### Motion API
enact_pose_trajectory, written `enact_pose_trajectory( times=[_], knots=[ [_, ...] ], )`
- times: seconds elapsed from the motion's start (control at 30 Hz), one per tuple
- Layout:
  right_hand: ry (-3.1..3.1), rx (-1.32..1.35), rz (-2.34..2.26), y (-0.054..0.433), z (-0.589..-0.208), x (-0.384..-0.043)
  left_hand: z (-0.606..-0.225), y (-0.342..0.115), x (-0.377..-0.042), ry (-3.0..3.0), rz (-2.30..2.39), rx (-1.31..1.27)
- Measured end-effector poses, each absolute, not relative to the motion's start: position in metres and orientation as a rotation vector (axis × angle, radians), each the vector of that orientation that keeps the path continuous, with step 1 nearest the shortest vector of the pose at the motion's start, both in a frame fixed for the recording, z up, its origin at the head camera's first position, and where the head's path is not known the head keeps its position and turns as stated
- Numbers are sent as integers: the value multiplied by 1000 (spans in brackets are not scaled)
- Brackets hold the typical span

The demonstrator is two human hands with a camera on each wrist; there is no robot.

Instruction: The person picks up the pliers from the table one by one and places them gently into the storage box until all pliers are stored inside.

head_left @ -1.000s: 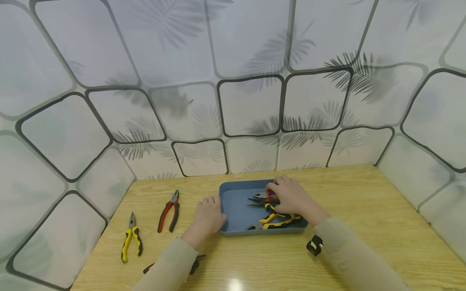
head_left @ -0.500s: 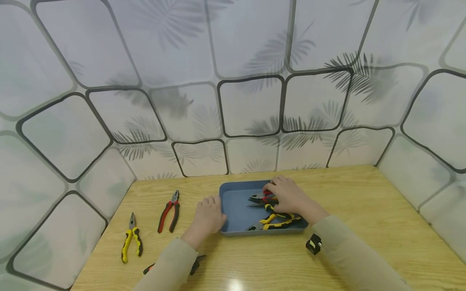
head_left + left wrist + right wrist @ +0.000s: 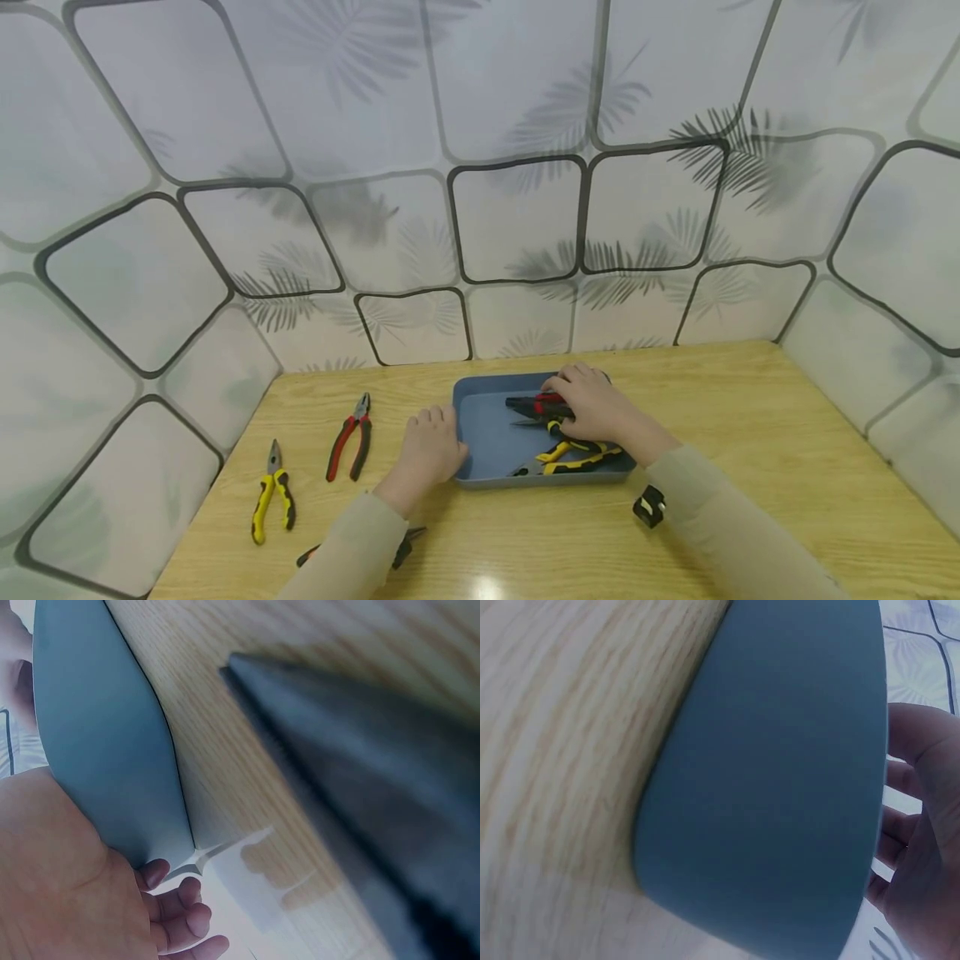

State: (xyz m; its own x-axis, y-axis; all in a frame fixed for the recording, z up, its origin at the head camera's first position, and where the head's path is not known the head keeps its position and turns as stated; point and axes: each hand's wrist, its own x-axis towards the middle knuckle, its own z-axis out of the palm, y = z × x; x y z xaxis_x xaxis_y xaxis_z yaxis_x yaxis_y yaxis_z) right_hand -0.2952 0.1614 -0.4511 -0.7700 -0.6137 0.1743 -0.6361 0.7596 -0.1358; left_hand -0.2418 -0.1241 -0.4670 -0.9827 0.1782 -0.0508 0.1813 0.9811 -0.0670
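Observation:
A shallow blue tray [image 3: 483,483] stands on the table with several pliers inside. My left hand [image 3: 429,446] holds its left side, thumb over the rim; in the left wrist view the palm [image 3: 60,862] lies along the outer wall, fingers loosely bent at the corner. My right hand [image 3: 592,404] reaches over the right side and grips red-and-black pliers [image 3: 542,406], jaws pointing left, handles mostly hidden under the hand. Beneath them show thin dark needle-nose tips [image 3: 527,422]. Yellow-and-black pliers [image 3: 573,460] lie at the tray's front right. The right wrist view shows mainly the tray's outer wall [image 3: 765,772].
Left of the tray lie red-and-black pliers [image 3: 349,440] and yellow needle-nose pliers [image 3: 272,492] on the wooden table [image 3: 540,542]. Another pair of dark-jawed pliers [image 3: 405,550] is partly under the left sleeve. A patterned fabric wall [image 3: 517,221] surrounds the table.
The red-and-black pliers in my right hand have turned over, from pale jaw faces showing to a dark edge, and shifted slightly left. My left hand and the tray stay put.

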Motion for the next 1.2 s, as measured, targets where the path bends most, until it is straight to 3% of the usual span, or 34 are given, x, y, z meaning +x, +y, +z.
enact_pose_trajectory(
  times=[1.2],
  knots=[
    [-2745,910,199,192,-451,-292,-464,-124,-242,3089,-55,276]
  ],
)
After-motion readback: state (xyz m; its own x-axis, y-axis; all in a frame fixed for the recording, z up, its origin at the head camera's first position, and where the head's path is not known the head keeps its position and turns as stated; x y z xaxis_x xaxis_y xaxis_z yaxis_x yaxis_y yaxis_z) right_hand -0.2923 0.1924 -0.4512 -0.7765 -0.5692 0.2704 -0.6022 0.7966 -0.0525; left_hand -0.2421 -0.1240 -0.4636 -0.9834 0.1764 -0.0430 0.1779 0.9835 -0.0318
